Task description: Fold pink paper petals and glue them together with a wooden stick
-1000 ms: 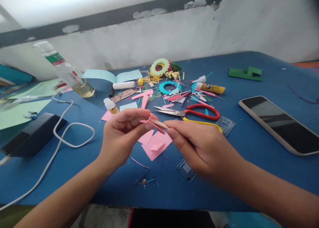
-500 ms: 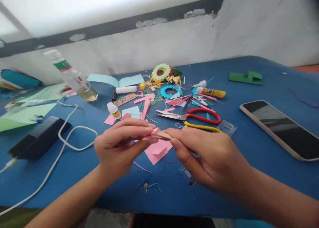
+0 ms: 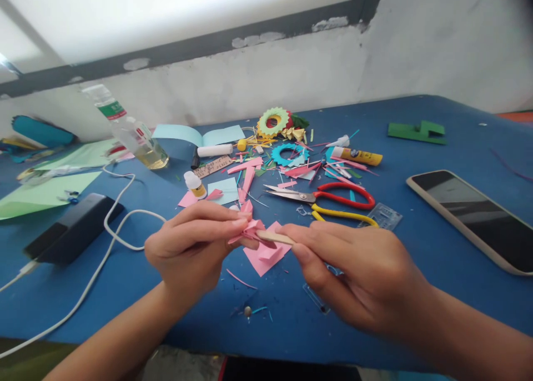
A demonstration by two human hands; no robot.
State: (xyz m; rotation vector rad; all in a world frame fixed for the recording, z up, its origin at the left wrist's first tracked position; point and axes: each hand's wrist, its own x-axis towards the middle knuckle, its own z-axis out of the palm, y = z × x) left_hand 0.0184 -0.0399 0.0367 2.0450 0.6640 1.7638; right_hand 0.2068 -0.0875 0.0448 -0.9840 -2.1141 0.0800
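Note:
Between the fingers of my left hand [image 3: 200,236] is a small folded piece of pink paper [image 3: 252,230]. My right hand [image 3: 353,270] pinches a flat wooden stick [image 3: 275,237], and its far end reaches into the folds of the pink paper. Both hands are held above the table, close together. Below them lies a pink paper square [image 3: 264,261] with a small folded pink piece on it. Scissors [image 3: 312,196] with one red and one yellow handle lie open just beyond my right hand. A small white-capped glue bottle [image 3: 195,185] stands beyond my left hand.
Paper scraps, a blue paper ring [image 3: 290,155] and a yellow glue stick [image 3: 358,156] clutter the middle of the blue table [image 3: 200,325]. A clear bottle [image 3: 144,145] and a dark device [image 3: 73,228] with a white cable are at left. A phone [image 3: 470,214] lies at right.
The pink paper has turned in my left fingers and looks more spread. The stick stays in my right hand, with more of its length showing. The whole view has shifted slightly.

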